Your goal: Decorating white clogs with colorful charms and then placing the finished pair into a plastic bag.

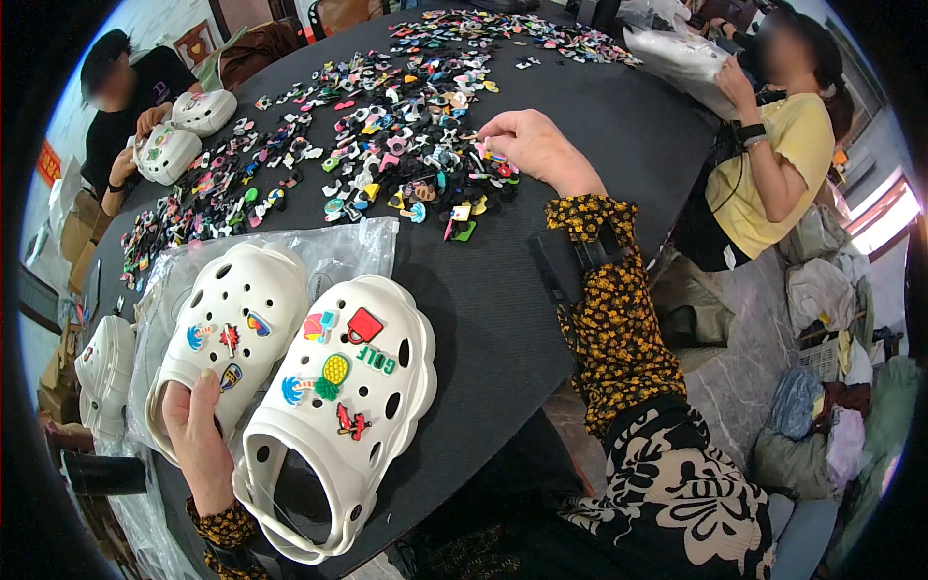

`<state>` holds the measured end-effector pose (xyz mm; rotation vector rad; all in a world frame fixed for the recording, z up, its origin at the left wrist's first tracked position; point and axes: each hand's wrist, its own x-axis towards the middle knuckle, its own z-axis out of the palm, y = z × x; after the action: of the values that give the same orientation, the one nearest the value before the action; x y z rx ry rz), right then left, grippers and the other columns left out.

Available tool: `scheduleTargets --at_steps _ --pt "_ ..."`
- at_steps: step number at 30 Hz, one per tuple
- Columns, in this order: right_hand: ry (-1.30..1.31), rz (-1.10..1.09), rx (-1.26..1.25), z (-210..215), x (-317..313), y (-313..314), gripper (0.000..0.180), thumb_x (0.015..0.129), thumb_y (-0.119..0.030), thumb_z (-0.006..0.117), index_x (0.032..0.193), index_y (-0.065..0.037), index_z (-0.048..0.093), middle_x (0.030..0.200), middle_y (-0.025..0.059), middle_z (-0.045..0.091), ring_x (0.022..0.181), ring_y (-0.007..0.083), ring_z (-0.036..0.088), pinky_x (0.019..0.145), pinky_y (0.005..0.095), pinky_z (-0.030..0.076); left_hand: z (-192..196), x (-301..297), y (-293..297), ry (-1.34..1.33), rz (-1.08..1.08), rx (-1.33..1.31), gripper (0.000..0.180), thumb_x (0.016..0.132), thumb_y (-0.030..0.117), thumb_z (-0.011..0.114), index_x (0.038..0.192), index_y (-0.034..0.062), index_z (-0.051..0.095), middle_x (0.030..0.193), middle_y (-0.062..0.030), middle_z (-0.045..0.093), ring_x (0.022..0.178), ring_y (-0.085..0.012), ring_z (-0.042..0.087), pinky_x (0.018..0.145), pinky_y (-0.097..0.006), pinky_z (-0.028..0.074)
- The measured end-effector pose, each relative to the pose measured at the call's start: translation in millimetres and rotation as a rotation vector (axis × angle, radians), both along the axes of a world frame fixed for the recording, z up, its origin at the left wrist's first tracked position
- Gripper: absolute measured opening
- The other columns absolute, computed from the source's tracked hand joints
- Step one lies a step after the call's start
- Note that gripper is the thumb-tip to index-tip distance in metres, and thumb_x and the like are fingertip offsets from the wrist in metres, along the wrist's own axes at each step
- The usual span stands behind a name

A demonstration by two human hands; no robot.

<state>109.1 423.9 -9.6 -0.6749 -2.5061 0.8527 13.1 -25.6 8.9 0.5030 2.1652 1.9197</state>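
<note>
My left hand (198,425) grips a white clog (246,290), its fingers inside the foot opening and the thumb on the upper. Charms in that clog include a palm tree, a red leaf-like shape and a badge. Beside it, to the right, a second white clog (401,333) carries a pineapple charm (335,367), a red bag charm (364,326), green lettering and others. Farther off, my right hand (541,150) is at the edge of a pile of colourful shoe charms (396,155). Its thumb and forefinger pinch a small pinkish charm, partly hidden.
A clear plastic bag (362,246) lies under the clogs on the black table (483,319). Another white clog (104,377) stands at the left. Across the table, a person in black handles white clogs (169,155); a person in yellow at right holds a plastic bag (681,68).
</note>
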Motion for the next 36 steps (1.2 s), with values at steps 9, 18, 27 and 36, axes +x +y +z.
scheduleTargets --at_steps 9,18,27,36 --pt "0.023 -0.170 0.172 -8 -5 5 0.023 0.081 -0.011 0.054 0.097 -0.003 0.068 0.092 0.0151 0.068 0.087 0.0265 0.065 0.081 0.0355 0.049 1 0 1 0.011 0.006 -0.015 0.027 0.090 0.017 0.054 0.107 -0.0040 0.057 0.095 -0.0071 0.062 0.083 -0.0104 0.057 0.073 -0.023 0.045" --pt "0.032 -0.139 0.379 -29 -21 -5 0.028 0.081 -0.011 0.052 0.106 -0.006 0.065 0.109 0.0154 0.063 0.101 0.0317 0.059 0.089 0.0396 0.047 0 -3 -3 -0.038 -0.052 0.024 0.032 0.091 0.014 0.054 0.116 -0.0065 0.053 0.105 -0.0099 0.062 0.092 -0.0127 0.058 0.081 -0.026 0.045" --pt "-0.092 0.224 0.437 -9 -13 -29 0.036 0.074 -0.029 0.066 0.106 -0.014 0.064 0.112 0.0065 0.060 0.103 0.0279 0.053 0.093 0.0387 0.039 1 0 0 -0.050 -0.042 0.048 0.032 0.091 0.014 0.054 0.115 -0.0067 0.054 0.106 -0.0092 0.062 0.093 -0.0120 0.057 0.082 -0.026 0.044" --pt "0.020 -0.102 0.466 -15 -13 -16 0.020 0.079 -0.014 0.054 0.091 -0.011 0.070 0.099 0.0097 0.064 0.101 0.0302 0.054 0.088 0.0441 0.040 0 -3 -4 -0.037 -0.056 0.023 0.033 0.091 0.014 0.055 0.116 -0.0062 0.054 0.107 -0.0093 0.062 0.094 -0.0121 0.057 0.083 -0.026 0.044"
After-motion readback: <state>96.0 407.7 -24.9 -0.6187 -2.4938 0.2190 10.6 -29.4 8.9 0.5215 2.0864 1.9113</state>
